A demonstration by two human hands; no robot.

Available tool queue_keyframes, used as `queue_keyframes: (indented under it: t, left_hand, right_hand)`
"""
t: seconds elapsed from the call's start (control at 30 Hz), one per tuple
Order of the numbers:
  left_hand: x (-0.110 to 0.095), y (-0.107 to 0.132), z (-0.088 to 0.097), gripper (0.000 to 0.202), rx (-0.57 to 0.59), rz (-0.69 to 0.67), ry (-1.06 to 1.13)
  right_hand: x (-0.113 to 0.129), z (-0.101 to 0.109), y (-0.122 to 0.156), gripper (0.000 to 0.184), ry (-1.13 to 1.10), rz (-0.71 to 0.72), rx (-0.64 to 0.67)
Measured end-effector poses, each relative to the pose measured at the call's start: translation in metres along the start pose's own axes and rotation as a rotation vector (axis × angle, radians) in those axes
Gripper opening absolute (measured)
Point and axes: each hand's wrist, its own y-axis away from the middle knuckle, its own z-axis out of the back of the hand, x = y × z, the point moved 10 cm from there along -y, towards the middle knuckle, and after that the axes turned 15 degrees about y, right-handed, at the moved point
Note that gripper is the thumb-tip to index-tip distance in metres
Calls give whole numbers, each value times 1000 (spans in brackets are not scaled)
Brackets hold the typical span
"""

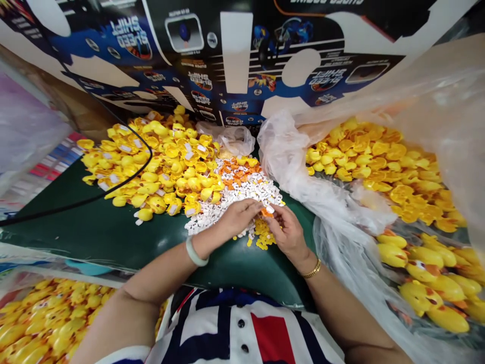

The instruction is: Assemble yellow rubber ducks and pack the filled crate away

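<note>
Just above the table, my left hand [241, 216] and my right hand [288, 230] meet with fingers pinched. Between their fingertips sits a small orange-and-white plastic piece [268, 210], partly hidden by the fingers. Below and behind it lies a loose heap of small white plastic pieces [252, 191]. Orange pieces [238, 174] are scattered at the far side of that heap. Small yellow discs [265, 236] lie under my right hand.
Yellow plastic shells [151, 162] form a large pile on the green table [113, 235]. To the right, crumpled clear plastic sheeting [288, 151] borders more yellow shells [382, 156] and yellow toy ducks [435, 283]. A black cable [125, 179] crosses the left pile. Printed cardboard [189, 55] stands behind.
</note>
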Motion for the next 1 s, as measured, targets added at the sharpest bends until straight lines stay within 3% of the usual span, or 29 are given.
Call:
queue_keyframes:
  t: [0.07,0.13,0.27,0.37,0.47,0.6,0.67,0.77,0.9,1.0]
  left_hand:
    - [-32,-34,18,30,-13,-134,-531]
    - [-47,-76,40,32,-73,-135,-978]
    - [-37,-142,65,34,-10,10,-1114]
    - [-28,-150,67,26,41,60,-1147]
    - [-33,-122,61,28,48,23,-1179]
    - [-56,-50,38,25,-23,-225,-1157]
    - [-55,-13,22,24,-47,-302,-1097]
    - [-37,30,3,25,-86,-274,-974]
    - [-16,64,-2,38,-114,-238,-587]
    - [1,67,17,63,-165,-143,-80]
  right_hand:
    - [-7,3,-5,28,23,-8,-5]
    - [-12,4,-9,28,34,-3,-17]
    - [-12,-2,-12,27,58,47,9]
    - [-11,-2,-11,27,53,54,43]
    - [-16,7,-13,30,-21,-24,31]
    - [-27,17,-18,37,-240,-251,-91]
    - [-26,7,-21,39,-362,-320,-88]
    - [-19,-15,-22,40,-378,-365,-8]
    - [-14,-12,-26,39,-229,-316,39]
    - [10,-18,-32,34,-200,-122,281]
